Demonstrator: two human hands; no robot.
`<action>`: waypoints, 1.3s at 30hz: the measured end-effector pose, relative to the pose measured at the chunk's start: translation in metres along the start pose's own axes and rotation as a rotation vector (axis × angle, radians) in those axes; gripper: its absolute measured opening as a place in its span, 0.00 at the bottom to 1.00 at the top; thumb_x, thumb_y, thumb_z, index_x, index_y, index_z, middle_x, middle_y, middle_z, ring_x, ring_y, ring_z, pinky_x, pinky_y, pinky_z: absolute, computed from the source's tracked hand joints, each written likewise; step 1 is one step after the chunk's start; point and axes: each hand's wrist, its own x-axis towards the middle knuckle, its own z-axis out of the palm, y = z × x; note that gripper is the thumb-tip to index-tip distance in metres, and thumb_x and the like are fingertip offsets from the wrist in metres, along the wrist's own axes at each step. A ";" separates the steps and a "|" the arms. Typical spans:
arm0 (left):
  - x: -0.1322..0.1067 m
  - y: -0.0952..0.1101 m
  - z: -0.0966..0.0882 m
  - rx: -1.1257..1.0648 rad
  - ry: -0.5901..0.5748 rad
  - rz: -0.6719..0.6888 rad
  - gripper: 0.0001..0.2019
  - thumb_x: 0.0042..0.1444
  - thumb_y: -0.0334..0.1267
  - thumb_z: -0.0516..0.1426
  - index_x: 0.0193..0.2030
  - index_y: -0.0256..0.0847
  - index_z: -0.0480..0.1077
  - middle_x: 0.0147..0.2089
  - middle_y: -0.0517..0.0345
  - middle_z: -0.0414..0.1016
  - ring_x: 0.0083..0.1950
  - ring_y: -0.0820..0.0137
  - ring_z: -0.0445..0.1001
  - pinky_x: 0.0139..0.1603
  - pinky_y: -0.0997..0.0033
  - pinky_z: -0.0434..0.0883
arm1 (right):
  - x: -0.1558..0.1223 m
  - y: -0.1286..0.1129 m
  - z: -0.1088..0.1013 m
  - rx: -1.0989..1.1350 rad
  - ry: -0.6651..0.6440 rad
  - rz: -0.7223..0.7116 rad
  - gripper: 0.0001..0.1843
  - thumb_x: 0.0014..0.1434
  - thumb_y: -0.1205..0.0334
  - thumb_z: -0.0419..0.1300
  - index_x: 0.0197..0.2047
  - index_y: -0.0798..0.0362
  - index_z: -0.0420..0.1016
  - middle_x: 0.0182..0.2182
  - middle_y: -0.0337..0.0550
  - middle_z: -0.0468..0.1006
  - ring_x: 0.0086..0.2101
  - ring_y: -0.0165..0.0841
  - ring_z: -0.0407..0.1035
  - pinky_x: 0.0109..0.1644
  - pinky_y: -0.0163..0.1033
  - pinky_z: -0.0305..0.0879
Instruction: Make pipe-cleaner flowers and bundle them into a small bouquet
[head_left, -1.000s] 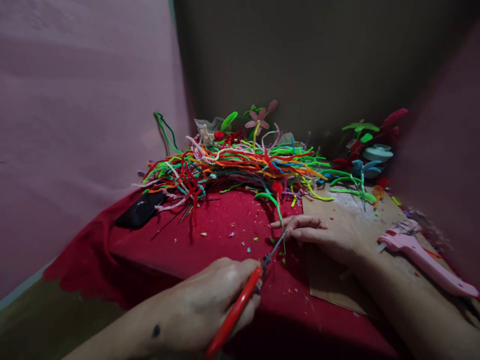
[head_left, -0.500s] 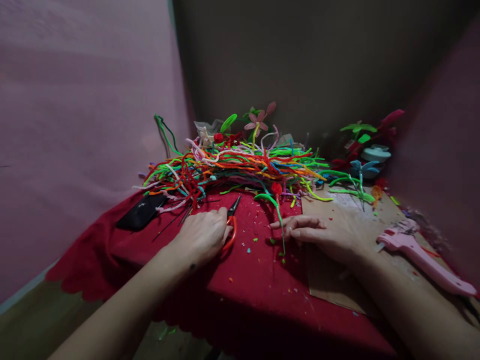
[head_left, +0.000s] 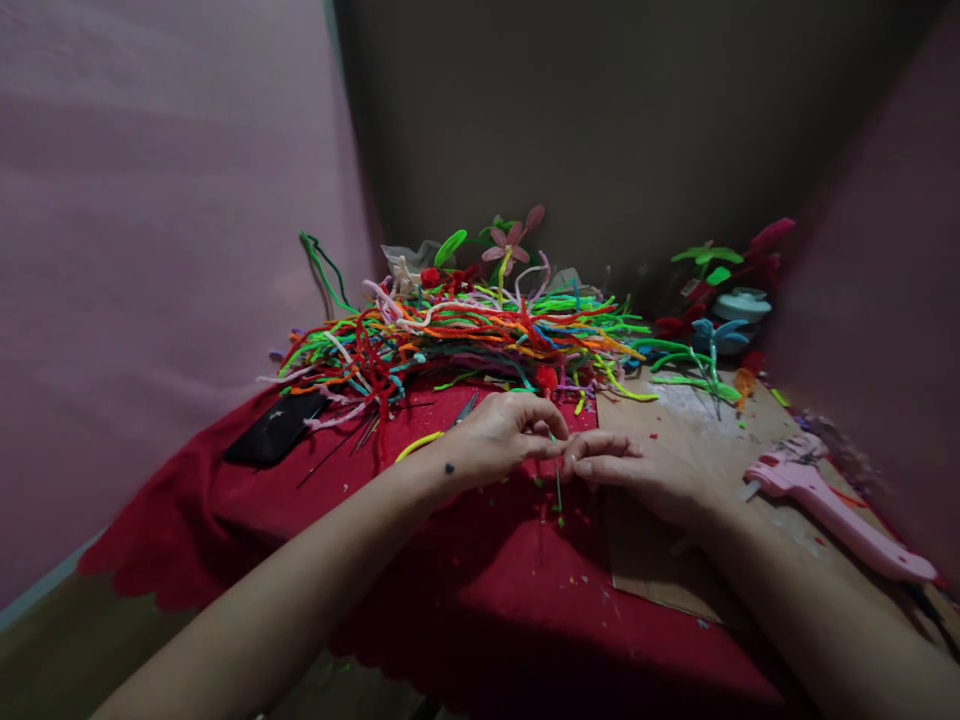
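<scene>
Both my hands meet over the red cloth [head_left: 225, 500] in front of a heap of coloured pipe cleaners [head_left: 465, 335]. My left hand [head_left: 495, 435] pinches the green pipe cleaner stem [head_left: 557, 480], which carries a small red bud [head_left: 547, 378] at its far end. My right hand [head_left: 630, 470] lies low on the cloth with its fingertips closed on the same stem from the right. The red-handled cutters [head_left: 465, 410] lie on the cloth just behind my left hand, mostly hidden by it.
A sheet of brown cardboard [head_left: 705, 430] covers the right side, with a pink glue gun [head_left: 825, 505] on it. A black flat object [head_left: 274, 435] lies at the left. Finished pipe-cleaner flowers [head_left: 510, 240] stand at the back, more flowers and a pale round container [head_left: 739, 305] at the right.
My left hand put the red-handled cutters down by the heap, then came right and took hold of the green stem beside my right hand. My right hand barely moved.
</scene>
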 end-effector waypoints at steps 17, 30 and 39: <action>-0.006 -0.009 0.022 0.201 0.187 -0.157 0.06 0.52 0.33 0.50 0.27 0.39 0.64 0.24 0.63 0.65 0.26 0.75 0.61 0.26 0.75 0.55 | -0.001 -0.006 0.001 -0.062 0.014 0.029 0.10 0.51 0.54 0.61 0.30 0.52 0.75 0.26 0.37 0.71 0.29 0.29 0.61 0.34 0.35 0.57; -0.010 -0.020 0.033 -0.475 0.242 -0.423 0.10 0.47 0.26 0.50 0.35 0.42 0.56 0.16 0.72 0.61 0.12 0.77 0.60 0.13 0.80 0.56 | -0.001 -0.013 0.005 -0.017 -0.017 0.014 0.10 0.51 0.56 0.62 0.31 0.55 0.76 0.25 0.38 0.72 0.28 0.28 0.62 0.34 0.34 0.59; -0.004 -0.034 0.036 -0.373 0.181 -0.440 0.07 0.50 0.27 0.51 0.36 0.41 0.58 0.18 0.67 0.66 0.12 0.77 0.61 0.13 0.80 0.58 | -0.003 -0.010 0.004 -0.028 0.050 -0.027 0.08 0.52 0.58 0.60 0.31 0.53 0.77 0.26 0.38 0.74 0.27 0.28 0.62 0.32 0.34 0.58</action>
